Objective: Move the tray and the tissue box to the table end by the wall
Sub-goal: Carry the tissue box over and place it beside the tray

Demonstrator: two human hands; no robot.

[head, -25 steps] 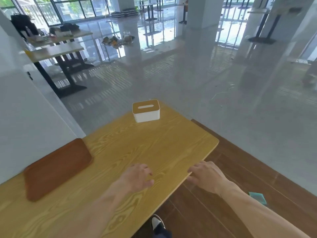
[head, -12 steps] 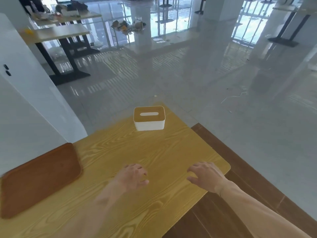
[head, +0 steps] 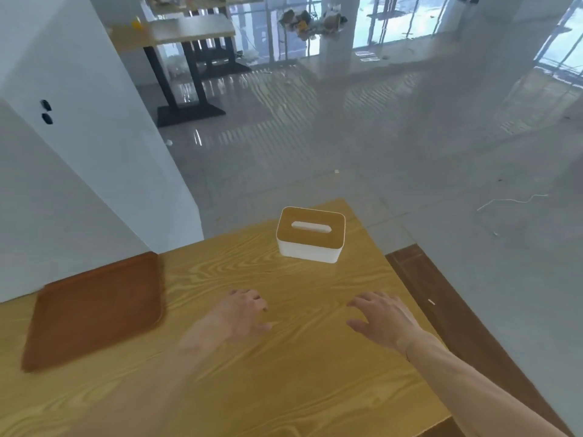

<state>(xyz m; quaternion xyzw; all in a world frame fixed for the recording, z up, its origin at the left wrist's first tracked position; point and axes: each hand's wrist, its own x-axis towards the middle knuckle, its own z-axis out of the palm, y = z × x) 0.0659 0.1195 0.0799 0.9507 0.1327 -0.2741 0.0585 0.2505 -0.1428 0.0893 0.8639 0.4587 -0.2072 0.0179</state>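
Wood-grain table (head: 284, 389) under my view, white wall (head: 63, 200) from 9 to 11 o'clock. At 9 o'clock, the brown tray (head: 94, 313) lies flat against the wall end; I judge it stiff and light, best gripped by its short rims. Left hand (head: 243, 313) hovers at centre, fingers loosely curled, holding nothing. At 12 o'clock sits the tissue box (head: 310, 234), white-sided, probably light and smooth; I would clasp its long sides. Right hand (head: 383, 321) at 2 o'clock, fingers spread, empty.
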